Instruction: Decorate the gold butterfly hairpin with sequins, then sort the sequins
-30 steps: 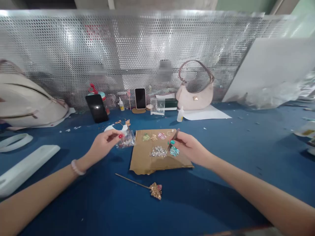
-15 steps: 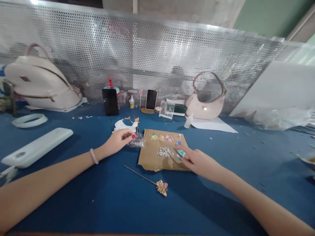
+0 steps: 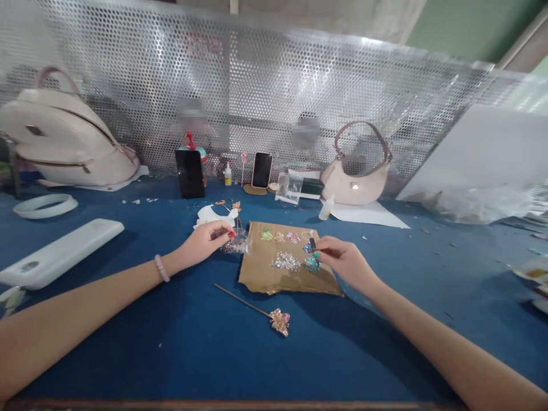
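My left hand [image 3: 209,237], thumb and fingers pinched, is closed on the edge of a clear plastic bag [image 3: 237,245] of small shiny pieces, beside a sheet of cardboard [image 3: 261,279]. My right hand [image 3: 346,260] pinches a small dark flat piece [image 3: 312,244] over the cardboard's right side; its exact kind is unclear. Under those fingers lies a teal heap of gems [image 3: 312,264], with a blue heap [image 3: 307,248] just behind. Silver gems [image 3: 286,261] spread across the middle. Green gems [image 3: 266,234], peach gems [image 3: 279,237] and pink gems [image 3: 293,237] line the back.
A gold butterfly hairpin [image 3: 279,321] lies in front of the cardboard. Behind stand phones [image 3: 190,174], glue bottles [image 3: 326,208] and a pink handbag [image 3: 357,180]. To the left are a white power bank [image 3: 64,251], a tape roll [image 3: 46,206] and a backpack [image 3: 64,137].
My right hand has lifted slightly and turned, bringing the dark piece from beside the silver gems to above the teal and blue heaps. My left hand stays at the bag. The view shifted slightly.
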`<act>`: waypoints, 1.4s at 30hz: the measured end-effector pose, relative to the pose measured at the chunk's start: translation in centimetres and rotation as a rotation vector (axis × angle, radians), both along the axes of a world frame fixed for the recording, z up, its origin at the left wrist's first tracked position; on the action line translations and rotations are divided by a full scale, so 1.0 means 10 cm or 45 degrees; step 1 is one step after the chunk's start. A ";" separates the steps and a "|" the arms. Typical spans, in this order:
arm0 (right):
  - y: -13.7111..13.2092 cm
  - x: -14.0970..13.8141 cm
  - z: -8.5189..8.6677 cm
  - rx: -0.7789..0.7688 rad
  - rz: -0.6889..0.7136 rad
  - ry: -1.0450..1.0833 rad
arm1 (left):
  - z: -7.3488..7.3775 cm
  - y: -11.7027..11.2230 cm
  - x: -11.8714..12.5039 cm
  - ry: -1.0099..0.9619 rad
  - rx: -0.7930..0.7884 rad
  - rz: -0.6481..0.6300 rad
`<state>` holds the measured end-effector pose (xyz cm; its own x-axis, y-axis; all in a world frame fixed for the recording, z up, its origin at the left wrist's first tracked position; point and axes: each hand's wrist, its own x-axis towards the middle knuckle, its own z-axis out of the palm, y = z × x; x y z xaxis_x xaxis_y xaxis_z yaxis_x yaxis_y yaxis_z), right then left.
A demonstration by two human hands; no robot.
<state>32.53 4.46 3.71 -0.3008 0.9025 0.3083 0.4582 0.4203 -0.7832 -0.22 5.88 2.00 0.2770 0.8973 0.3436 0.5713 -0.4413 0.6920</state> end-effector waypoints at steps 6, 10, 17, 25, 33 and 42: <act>-0.02 -0.01 -0.07 0.036 -0.083 -0.025 | -0.04 0.03 -0.01 -0.020 -0.004 -0.019; -0.03 0.00 -0.07 0.110 -0.128 -0.137 | -0.05 0.03 -0.02 -0.027 -0.008 -0.034; -0.02 -0.01 -0.09 0.141 -0.158 -0.214 | -0.03 0.02 -0.01 -0.035 -0.011 -0.070; 0.01 -0.01 -0.13 0.172 -0.158 -0.224 | -0.01 0.02 0.00 -0.060 -0.018 -0.089; 0.02 -0.01 -0.14 0.225 -0.196 -0.185 | -0.01 0.02 0.00 -0.061 0.002 -0.118; 0.06 -0.02 -0.15 0.232 -0.189 -0.065 | -0.02 0.02 0.01 -0.060 0.020 -0.123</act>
<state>32.37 5.04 2.24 -0.1882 0.8688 0.4580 0.5626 0.4776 -0.6748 -0.15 6.08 1.85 0.3450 0.8617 0.3721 0.4923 -0.5036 0.7099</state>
